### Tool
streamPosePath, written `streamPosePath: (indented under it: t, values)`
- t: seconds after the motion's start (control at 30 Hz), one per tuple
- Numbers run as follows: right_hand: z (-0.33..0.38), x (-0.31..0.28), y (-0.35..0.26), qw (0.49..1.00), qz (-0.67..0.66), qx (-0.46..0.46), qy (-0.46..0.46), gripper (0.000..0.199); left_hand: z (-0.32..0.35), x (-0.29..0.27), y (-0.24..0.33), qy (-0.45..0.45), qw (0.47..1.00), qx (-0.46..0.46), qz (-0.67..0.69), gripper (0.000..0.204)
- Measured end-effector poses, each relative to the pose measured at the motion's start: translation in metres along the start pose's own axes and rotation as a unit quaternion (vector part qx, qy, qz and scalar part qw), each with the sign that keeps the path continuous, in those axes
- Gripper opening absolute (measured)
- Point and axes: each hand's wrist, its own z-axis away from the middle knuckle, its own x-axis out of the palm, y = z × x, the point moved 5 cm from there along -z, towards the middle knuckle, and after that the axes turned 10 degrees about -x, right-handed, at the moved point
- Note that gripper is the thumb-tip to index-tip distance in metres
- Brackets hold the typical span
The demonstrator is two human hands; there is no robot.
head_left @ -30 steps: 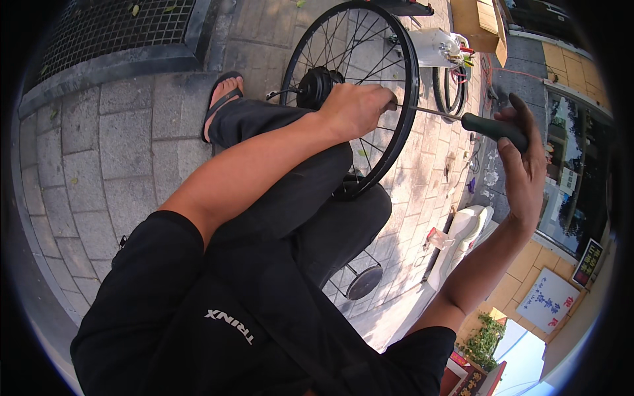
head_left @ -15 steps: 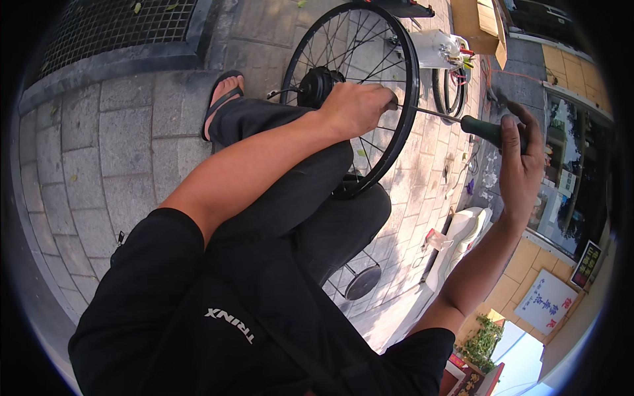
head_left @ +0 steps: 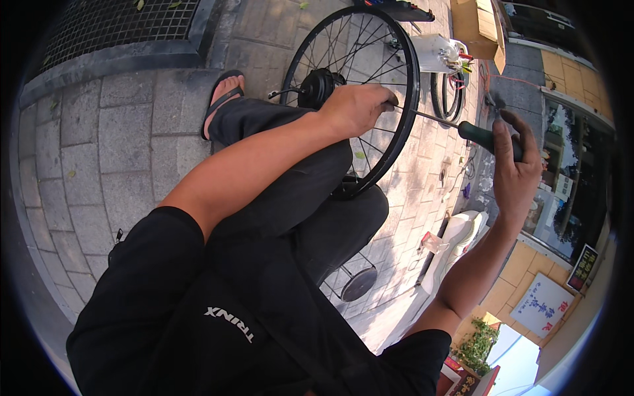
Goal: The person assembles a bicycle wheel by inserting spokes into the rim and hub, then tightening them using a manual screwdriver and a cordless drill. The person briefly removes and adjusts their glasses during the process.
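Black rubber and thin steel spokes make up the bicycle wheel (head_left: 356, 99) in the head view; it stands upright on the grey paving (head_left: 99, 145), leaning against the person's dark-trousered knee, with a fat hub motor (head_left: 317, 86) at its centre. The left hand (head_left: 356, 109) is clenched over the rim and a spoke on the near side, steadying the wheel. The right hand (head_left: 512, 168) is wrapped around the dark green handle of a long screwdriver (head_left: 456, 125), whose slim metal shaft runs across to the rim just beside the left hand's fingers.

The wheel looks stiff at the rim but weighted at the middle by the hub, so the rim is likely the firm place to hold; single spokes would probably flex. A sandalled foot (head_left: 221, 99) rests behind it. A white container (head_left: 436, 53) and a cardboard box (head_left: 472, 23) sit well apart beyond.
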Motion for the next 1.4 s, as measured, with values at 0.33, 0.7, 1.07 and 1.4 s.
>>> streamPosePath:
  t: [0.33, 0.7, 1.07, 1.4]
  values:
    - [-0.007, 0.004, 0.014, 0.996, -0.084, 0.004, 0.015, 0.056, -0.001, -0.001, -0.012, 0.061, 0.995, 0.019, 0.073, 0.018]
    - [-0.012, 0.000, 0.017, 0.992, -0.115, -0.046, 0.023, 0.050, -0.003, -0.001, -0.009, 0.081, 0.995, 0.008, 0.065, 0.022]
    - [-0.020, 0.005, -0.003, 0.984, -0.083, -0.151, 0.046, 0.041, -0.007, -0.004, -0.021, 0.097, 0.995, 0.022, -0.023, 0.032]
    - [-0.016, -0.001, -0.016, 0.995, -0.061, -0.080, 0.028, 0.035, -0.007, -0.001, -0.015, 0.092, 0.995, 0.032, -0.036, 0.033]
